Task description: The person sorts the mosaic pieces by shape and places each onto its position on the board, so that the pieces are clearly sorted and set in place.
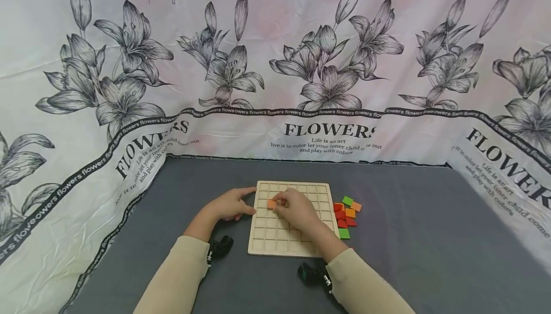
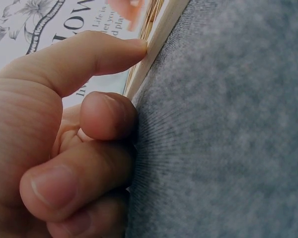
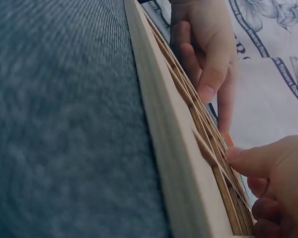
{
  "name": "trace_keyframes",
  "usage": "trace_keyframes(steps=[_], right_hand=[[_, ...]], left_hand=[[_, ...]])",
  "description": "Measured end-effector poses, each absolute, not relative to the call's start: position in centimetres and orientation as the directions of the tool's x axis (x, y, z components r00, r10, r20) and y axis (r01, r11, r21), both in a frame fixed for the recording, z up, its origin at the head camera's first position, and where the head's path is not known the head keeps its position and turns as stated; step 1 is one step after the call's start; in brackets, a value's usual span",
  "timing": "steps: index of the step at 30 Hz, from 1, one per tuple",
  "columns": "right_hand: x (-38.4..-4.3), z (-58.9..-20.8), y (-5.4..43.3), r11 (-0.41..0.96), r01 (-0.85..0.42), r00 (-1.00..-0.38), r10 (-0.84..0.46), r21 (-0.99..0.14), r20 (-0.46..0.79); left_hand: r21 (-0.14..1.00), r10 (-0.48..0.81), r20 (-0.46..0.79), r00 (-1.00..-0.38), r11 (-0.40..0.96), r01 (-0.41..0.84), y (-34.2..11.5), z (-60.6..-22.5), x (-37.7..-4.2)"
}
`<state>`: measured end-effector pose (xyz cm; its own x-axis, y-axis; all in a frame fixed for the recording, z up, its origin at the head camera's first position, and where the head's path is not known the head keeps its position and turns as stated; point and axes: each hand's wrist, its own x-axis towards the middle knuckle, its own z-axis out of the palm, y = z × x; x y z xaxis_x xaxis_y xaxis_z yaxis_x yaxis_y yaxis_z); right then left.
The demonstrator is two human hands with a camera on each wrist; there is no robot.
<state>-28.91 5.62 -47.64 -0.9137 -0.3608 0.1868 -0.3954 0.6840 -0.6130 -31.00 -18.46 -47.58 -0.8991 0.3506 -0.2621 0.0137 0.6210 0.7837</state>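
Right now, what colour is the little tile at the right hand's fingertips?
Orange; the tile shows best in the head view.

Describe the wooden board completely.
The board looks roughly square, pale and unpainted, with a plain border and thin raised strips dividing it into square cells. It lies flat on the grey table. The left hand touches its left edge; the right hand reaches over it, fingertips at an orange tile on the grid.
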Motion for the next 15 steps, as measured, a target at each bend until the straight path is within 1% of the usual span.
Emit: trace_keyframes(steps=[9,15], right_hand=[[-28.64,-48.00,5.74,0.683,-0.402,-0.915,-0.327,-0.611,0.236],[-28.47,-47.91,5.53,0.736,-0.426,-0.903,-0.385,-0.526,0.194]], left_hand=[[0.788,0.352,-0.248,-0.903,0.615,0.023,-18.23,-47.64,-30.91],[0.782,0.339,-0.254,-0.906,0.624,0.015,-18.39,-47.75,-30.85]])
